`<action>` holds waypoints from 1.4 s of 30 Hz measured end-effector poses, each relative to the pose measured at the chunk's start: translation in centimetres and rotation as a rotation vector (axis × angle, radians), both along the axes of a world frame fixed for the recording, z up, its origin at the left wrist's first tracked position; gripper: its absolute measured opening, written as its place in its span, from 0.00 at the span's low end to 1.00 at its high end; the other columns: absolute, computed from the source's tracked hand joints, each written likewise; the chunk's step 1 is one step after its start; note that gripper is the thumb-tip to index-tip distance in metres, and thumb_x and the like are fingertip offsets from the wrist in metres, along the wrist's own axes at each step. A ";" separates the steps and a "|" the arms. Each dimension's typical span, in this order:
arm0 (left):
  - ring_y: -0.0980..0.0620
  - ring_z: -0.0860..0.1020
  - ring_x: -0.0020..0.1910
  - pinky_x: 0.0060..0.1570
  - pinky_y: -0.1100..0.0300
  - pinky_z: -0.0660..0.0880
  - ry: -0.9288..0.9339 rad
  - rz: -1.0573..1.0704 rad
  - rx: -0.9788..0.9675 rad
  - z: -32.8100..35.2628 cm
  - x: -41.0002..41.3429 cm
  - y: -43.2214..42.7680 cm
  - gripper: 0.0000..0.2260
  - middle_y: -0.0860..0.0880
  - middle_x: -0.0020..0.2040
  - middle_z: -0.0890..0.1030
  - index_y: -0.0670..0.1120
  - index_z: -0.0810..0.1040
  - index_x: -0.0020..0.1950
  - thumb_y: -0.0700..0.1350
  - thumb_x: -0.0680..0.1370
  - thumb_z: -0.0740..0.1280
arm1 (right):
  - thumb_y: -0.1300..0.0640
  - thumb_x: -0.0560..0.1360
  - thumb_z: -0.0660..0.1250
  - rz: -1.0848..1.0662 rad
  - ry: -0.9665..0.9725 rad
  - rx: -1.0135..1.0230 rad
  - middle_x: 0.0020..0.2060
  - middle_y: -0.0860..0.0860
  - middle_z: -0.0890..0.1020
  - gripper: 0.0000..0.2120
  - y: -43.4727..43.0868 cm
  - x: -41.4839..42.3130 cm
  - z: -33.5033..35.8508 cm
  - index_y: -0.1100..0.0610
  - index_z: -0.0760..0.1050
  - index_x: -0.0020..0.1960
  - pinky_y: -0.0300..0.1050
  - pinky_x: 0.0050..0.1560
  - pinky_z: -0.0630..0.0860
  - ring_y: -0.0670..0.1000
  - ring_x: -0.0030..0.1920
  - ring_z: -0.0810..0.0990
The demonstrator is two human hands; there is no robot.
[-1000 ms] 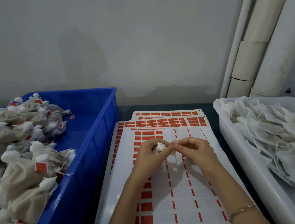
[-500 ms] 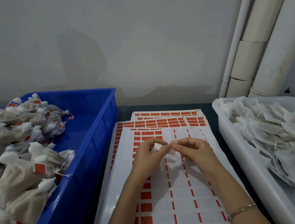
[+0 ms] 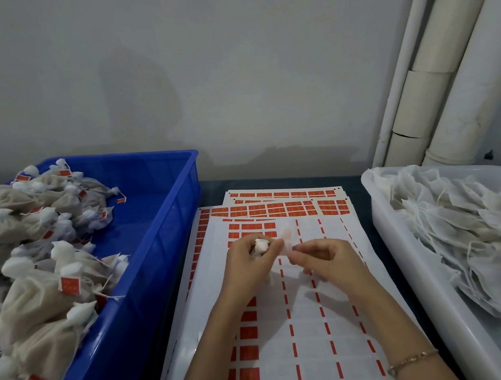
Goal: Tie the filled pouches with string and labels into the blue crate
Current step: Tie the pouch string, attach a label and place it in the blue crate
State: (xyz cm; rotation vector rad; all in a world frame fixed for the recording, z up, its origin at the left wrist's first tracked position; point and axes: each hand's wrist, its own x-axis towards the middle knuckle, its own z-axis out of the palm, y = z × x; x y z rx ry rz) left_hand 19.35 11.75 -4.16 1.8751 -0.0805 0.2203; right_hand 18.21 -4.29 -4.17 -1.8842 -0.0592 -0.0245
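Note:
My left hand (image 3: 247, 266) grips the bunched white neck of a pouch (image 3: 261, 246) over the label sheets (image 3: 310, 330). Most of that pouch is hidden under the hand. My right hand (image 3: 325, 259) pinches a small blurred label (image 3: 286, 241) right beside the pouch neck. The blue crate (image 3: 155, 228) on the left holds several tied pouches (image 3: 34, 299) with red labels. The string is too thin to make out.
A white tub (image 3: 407, 267) on the right holds several flat untied pouches (image 3: 474, 231). More sheets of red labels (image 3: 283, 202) lie fanned out behind the hands. White pipes (image 3: 444, 66) run up the wall at the back right.
The pale label now stands out, blurred, between the two hands, and my right hand has shifted slightly right and down. The left hand keeps its hold on the pouch neck.

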 end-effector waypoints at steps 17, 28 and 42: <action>0.59 0.77 0.42 0.37 0.75 0.67 -0.041 -0.048 0.109 -0.1 0.0 -0.2 0.03 0.64 0.40 0.77 0.58 0.77 0.43 0.50 0.75 0.70 | 0.53 0.73 0.71 -0.134 -0.143 -0.055 0.40 0.44 0.82 0.01 -0.5 0.7 -0.9 0.48 0.79 0.43 0.33 0.42 0.75 0.47 0.42 0.81; 0.58 0.78 0.43 0.40 0.73 0.69 -0.051 -0.109 0.135 -0.4 -0.1 -0.4 0.02 0.60 0.42 0.79 0.55 0.80 0.45 0.51 0.75 0.70 | 0.53 0.73 0.70 -0.059 -0.198 0.136 0.47 0.38 0.82 0.09 0.1 0.2 -0.5 0.46 0.79 0.53 0.28 0.41 0.76 0.39 0.47 0.81; 0.59 0.75 0.31 0.28 0.76 0.69 0.226 -0.133 -0.103 0.2 -0.3 0.1 0.11 0.55 0.31 0.77 0.49 0.78 0.37 0.55 0.75 0.69 | 0.57 0.67 0.75 -0.046 -0.247 0.167 0.42 0.39 0.84 0.08 -0.6 0.3 -0.5 0.46 0.83 0.43 0.28 0.41 0.76 0.41 0.48 0.81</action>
